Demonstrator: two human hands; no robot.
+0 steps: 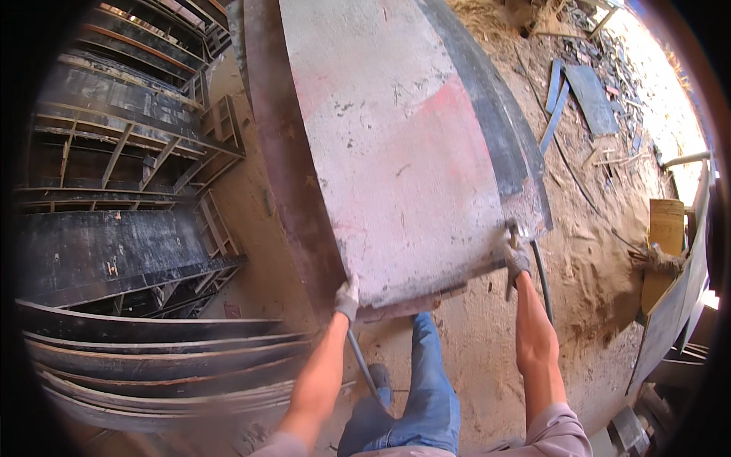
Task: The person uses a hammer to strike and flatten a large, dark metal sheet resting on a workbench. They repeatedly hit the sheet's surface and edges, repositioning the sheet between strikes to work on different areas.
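Note:
A long pale board (400,175) with pinkish stains stretches away in front of me, lying on top of darker boards (476,68). My left hand (348,297), in a grey glove, is closed on the board's near left corner. Wrapped round a hammer (515,229) is my gloved right hand (517,261). The metal head shows above the fist and the handle's end below it. This hammer is at the board's near right corner; whether it touches the board I cannot tell.
Framed black panels (114,247) are piled at the left, with several curved-looking sheets (167,350) nearer to me. Grey metal bars (543,282) run down beside both hands. Blue-grey offcuts (591,99) and a dark cable (579,183) lie on the sandy ground at the right.

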